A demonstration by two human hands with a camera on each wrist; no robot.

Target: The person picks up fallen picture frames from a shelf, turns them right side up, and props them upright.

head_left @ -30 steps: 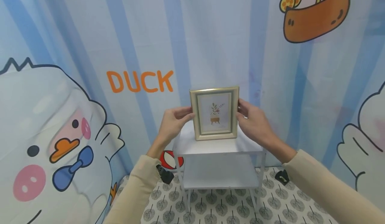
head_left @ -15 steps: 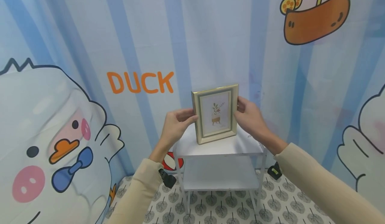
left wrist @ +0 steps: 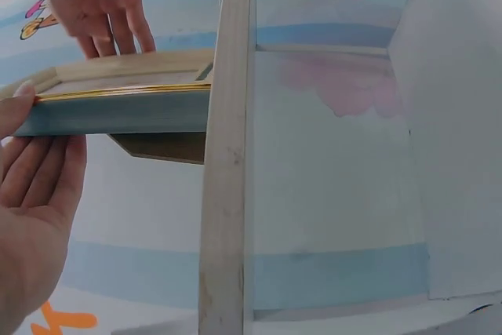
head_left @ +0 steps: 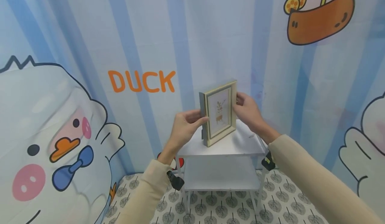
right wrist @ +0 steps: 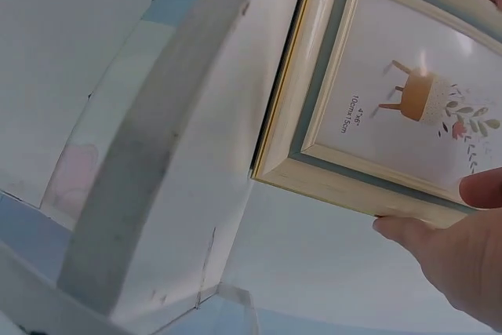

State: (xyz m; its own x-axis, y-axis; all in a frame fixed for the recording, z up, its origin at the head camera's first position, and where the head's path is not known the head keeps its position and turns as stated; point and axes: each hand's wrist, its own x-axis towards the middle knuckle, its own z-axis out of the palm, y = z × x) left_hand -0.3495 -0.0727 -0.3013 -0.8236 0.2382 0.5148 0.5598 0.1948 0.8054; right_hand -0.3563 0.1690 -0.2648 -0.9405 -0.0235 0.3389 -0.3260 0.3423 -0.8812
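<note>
A cream and gold picture frame (head_left: 220, 110), holding a print of a potted plant, stands upright on the top of a white shelf stand (head_left: 248, 145). Its face is angled, so its grey left side shows in the head view. My left hand (head_left: 187, 125) pinches that left side, thumb in front and fingers behind. On the opposite side my right hand (head_left: 249, 112) grips the frame's edge. From the left wrist, a brown flap (left wrist: 161, 148) shows behind the frame's grey side (left wrist: 118, 114). The right wrist view has the print (right wrist: 416, 92) close up, with my right thumb at the border.
The stand has a lower shelf (head_left: 221, 174) and thin white legs. Behind it hangs a striped blue and white curtain (head_left: 144, 23) with cartoon prints. Tree-patterned flooring (head_left: 221, 210) lies below. A small black device (head_left: 175, 180) is on the left wrist.
Both hands have turned the picture frame: its left side swung forward and its right side back, so the face points more to the right. Both hands shifted with it and kept their hold.
</note>
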